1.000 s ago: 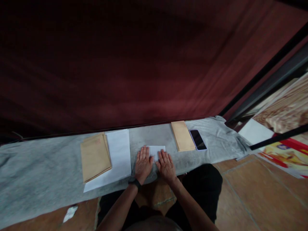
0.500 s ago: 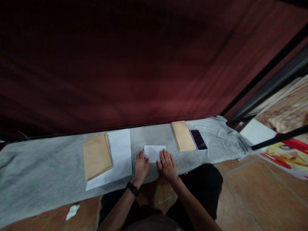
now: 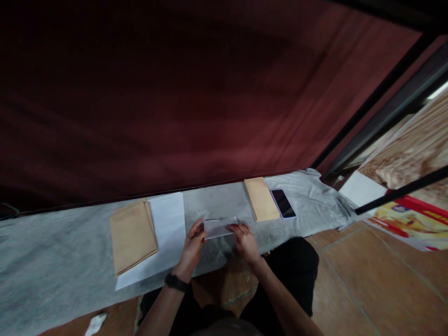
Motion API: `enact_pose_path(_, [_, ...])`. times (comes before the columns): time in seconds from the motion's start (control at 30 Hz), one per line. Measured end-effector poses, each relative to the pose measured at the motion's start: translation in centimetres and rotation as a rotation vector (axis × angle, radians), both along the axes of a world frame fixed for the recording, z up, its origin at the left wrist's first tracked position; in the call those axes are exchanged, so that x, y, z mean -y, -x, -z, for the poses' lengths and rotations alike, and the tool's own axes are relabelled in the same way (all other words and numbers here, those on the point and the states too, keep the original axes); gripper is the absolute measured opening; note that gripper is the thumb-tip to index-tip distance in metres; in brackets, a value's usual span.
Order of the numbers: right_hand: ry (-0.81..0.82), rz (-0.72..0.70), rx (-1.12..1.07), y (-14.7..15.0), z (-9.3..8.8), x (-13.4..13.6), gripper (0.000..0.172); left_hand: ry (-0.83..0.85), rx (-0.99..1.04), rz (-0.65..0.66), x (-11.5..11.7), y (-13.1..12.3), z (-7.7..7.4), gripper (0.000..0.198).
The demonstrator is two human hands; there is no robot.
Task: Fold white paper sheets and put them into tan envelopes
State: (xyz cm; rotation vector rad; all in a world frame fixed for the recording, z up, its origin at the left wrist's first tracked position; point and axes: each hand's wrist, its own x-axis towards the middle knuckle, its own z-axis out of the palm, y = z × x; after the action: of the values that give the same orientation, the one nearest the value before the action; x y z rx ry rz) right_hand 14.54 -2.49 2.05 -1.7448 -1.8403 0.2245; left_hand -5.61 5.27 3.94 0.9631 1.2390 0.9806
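A small folded sheet of white paper (image 3: 219,228) is held up between my two hands, tilted and slightly blurred above the grey cloth. My left hand (image 3: 194,239) grips its left end, fingers closed on the edge. At the right end, my right hand (image 3: 245,240) pinches the paper with the fingers together. To the left lie larger white sheets (image 3: 171,224), partly covered by a stack of brown envelopes (image 3: 133,238). Another stack of narrow brown envelopes (image 3: 262,199) lies to the right of my hands.
A phone (image 3: 283,203) in a light purple case lies beside the right envelopes. Grey cloth (image 3: 63,261) covers the long bench against a dark red panel (image 3: 210,116). Printed boxes (image 3: 413,221) and a dark metal bar (image 3: 402,190) stand at right. A white scrap (image 3: 95,324) is on the tiled floor.
The small folded paper has been lifted off the cloth and tilted. My hands went from lying flat on it to gripping its two ends. The view has shifted slightly.
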Motion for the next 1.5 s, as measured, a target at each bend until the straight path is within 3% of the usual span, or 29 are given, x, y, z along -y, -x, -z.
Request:
enact_pose_path(0.1, [0.038,-0.059,-0.175,-1.4,-1.7,-0.8,0.03,-0.041,-0.038,0.008,0.3,0.2,-1.7,0.047])
enact_pose_path(0.23, [0.078,-0.003,-0.443,-2.5,-2.9,-2.1,0.024,-0.079,-0.094,0.063,0.6,0.3,-3.3,0.051])
enact_pose_path(0.33, [0.084,0.109,-0.563,-2.8,-2.5,-3.4,0.023,-0.097,-0.118,0.144,0.7,0.3,-3.2,0.045])
enact_pose_path(0.47, [0.077,0.151,-0.573,-2.7,-1.5,-4.8,0.03,-0.073,-0.156,0.173,0.3,-0.1,-1.8,0.034])
enact_pose_path(0.57, [0.019,0.248,-0.455,-2.2,-0.8,-5.2,0.041,-0.019,-0.167,0.174,0.0,-0.8,-0.5,0.035])
enact_pose_path(0.67, [-0.073,0.32,-0.2,-1.0,0.2,-4.6,0.047,0.013,-0.19,0.172,-0.2,-1.7,0.6,0.035])
enact_pose_path(0.83, [-0.056,0.096,0.122,2.1,2.4,-2.1,0.049,0.024,-0.302,0.156,-0.1,-2.2,1.7,0.022])
enact_pose_path(1.0, [-0.012,0.124,0.26,3.9,3.2,-0.9,0.05,-0.002,-0.503,0.142,0.7,-1.3,1.3,0.025])
enact_pose_path(1.07, [-0.002,0.13,0.264,4.0,3.1,-0.9,0.051,-0.096,-0.687,0.139,1.2,-1.1,0.8,0.023])
enact_pose_path(1.17, [0.016,0.13,0.254,3.8,2.9,-1.0,0.052,-0.431,-1.0,0.248,1.6,-1.7,0.3,0.028])
enact_pose_path(1.3, [0.026,0.109,0.263,3.7,3.1,-0.9,0.053,-0.82,-1.062,0.48,0.8,-3.8,1.1,0.041])
enact_pose_path(1.5, [-0.038,0.121,0.279,3.7,3.7,-0.9,0.053,-0.864,-1.221,0.541,-0.5,-3.9,3.9,0.056])
